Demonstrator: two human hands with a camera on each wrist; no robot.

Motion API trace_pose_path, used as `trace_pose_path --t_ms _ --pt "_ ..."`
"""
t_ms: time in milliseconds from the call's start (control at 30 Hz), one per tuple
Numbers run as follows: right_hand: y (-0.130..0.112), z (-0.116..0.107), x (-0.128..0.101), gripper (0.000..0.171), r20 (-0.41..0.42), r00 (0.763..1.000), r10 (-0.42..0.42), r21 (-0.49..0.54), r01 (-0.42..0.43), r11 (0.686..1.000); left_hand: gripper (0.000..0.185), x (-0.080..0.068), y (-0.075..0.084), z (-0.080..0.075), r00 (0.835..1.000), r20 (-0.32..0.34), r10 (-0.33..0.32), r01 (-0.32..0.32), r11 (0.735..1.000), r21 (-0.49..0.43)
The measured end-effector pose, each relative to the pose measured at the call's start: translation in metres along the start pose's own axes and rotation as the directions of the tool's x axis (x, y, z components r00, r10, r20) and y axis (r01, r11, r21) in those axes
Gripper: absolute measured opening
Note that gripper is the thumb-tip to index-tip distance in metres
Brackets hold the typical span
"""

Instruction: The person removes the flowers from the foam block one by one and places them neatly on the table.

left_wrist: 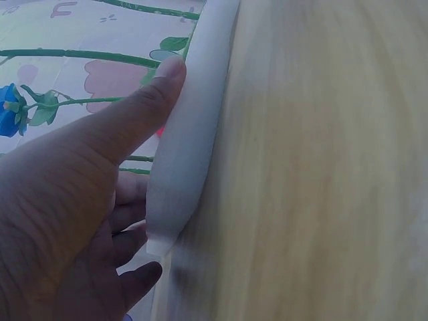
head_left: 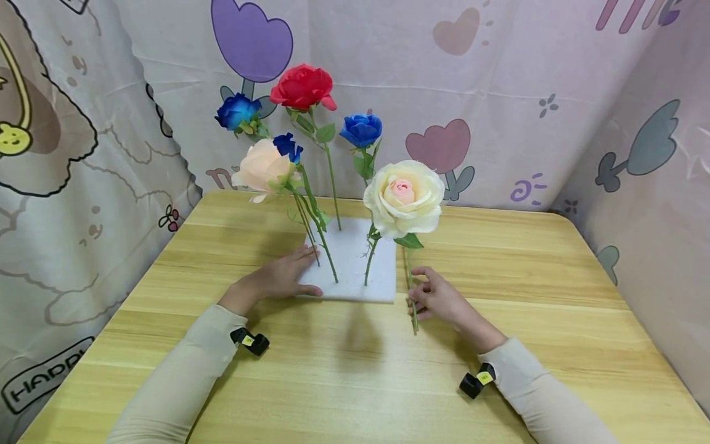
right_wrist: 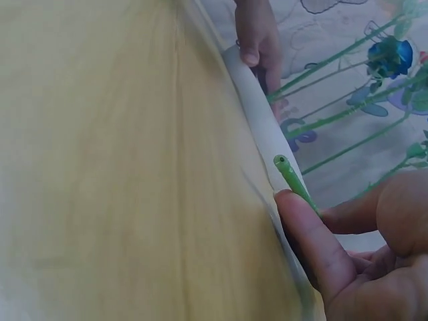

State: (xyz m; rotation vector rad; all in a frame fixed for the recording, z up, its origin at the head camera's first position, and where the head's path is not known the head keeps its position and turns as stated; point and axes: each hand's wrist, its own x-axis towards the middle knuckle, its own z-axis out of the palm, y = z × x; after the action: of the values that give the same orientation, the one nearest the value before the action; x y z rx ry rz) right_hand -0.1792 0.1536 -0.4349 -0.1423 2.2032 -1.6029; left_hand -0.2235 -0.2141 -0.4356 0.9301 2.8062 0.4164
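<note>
A cream rose with a pink centre (head_left: pixel 403 196) is held upright by its green stem (right_wrist: pixel 294 180), pinched between the thumb and fingers of my right hand (head_left: pixel 438 301). The stem's lower end sticks out below the fingers, at the right of a white foam board (head_left: pixel 355 292). My left hand (head_left: pixel 280 275) rests on the board's left side, its thumb (left_wrist: pixel 144 107) by the front edge and its fingers extended. Planted stems rise from the board, bearing a red rose (head_left: pixel 302 86), blue roses (head_left: pixel 362 129) and a peach rose (head_left: pixel 263 165).
The board lies on a wood-grain table (head_left: pixel 499 259). Patterned cloth (head_left: pixel 516 92) hangs behind the table and along both sides. A black camera is strapped to each wrist, the left one (head_left: pixel 251 341) and the right one (head_left: pixel 477 381).
</note>
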Motion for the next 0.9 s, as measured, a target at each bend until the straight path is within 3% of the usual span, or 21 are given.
trace_pose_path --t_ms 667,900 --pt "-0.004 0.010 0.004 0.051 0.033 0.999 0.008 -0.056 -0.006 0.998 0.106 -0.001 -0.001 0.000 1.000 0.003 -0.001 0.001 1.000 0.004" --pt "-0.004 0.014 0.005 0.045 0.024 1.000 0.018 -0.046 -0.017 0.999 0.106 -0.002 0.000 -0.001 1.000 0.001 0.002 -0.002 1.000 -0.007"
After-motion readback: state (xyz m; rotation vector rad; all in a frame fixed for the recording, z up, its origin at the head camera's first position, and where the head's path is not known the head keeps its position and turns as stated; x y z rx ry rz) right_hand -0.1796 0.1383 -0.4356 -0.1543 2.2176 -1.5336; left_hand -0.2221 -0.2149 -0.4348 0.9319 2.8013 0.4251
